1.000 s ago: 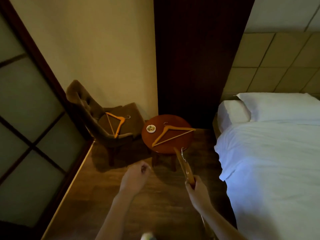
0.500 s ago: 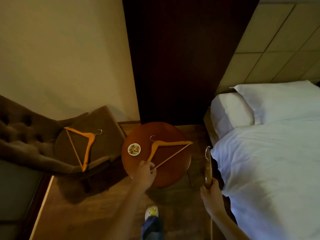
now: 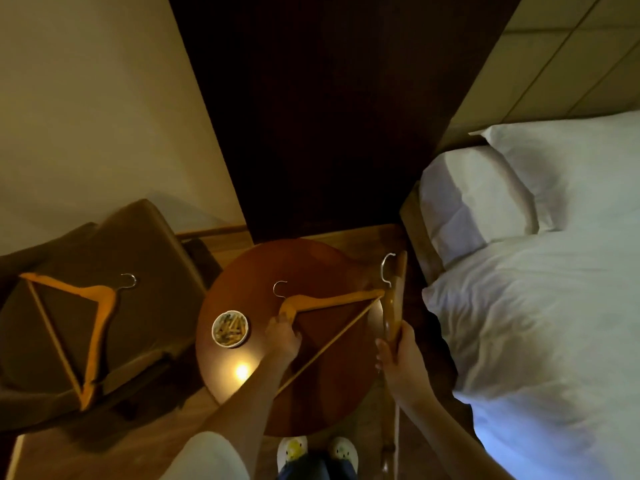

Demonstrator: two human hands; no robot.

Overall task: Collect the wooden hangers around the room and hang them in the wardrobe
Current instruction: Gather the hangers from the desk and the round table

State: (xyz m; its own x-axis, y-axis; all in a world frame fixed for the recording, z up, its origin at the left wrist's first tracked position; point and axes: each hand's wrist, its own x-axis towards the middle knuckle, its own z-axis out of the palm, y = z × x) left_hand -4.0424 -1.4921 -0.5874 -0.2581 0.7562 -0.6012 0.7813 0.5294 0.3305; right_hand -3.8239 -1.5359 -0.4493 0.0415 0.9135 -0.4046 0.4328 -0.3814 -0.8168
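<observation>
Collecting looks partway done: 1 held hanger (image 3: 393, 306) stands edge-on in the right hand (image 3: 398, 355), fingers wrapped round its lower end. The left hand (image 3: 282, 336) curls its fingertips onto the worktop hanger (image 3: 332, 299), just beside the hook, on the round worktop (image 3: 311, 265). The chair hanger (image 3: 100, 306) lies untouched on the chair (image 3: 156, 254), well apart. Hanging them is all left to do.

On the round table (image 3: 311, 261) a hanger (image 3: 329, 301) lies at the left hand (image 3: 282, 336), a bowl (image 3: 230, 328) just left of that hand. Farther left, a second hanger (image 3: 93, 320) lies on the chair (image 3: 145, 237); the bed (image 3: 536, 341) is right of the right hand (image 3: 398, 356) and its third hanger (image 3: 393, 310).
</observation>
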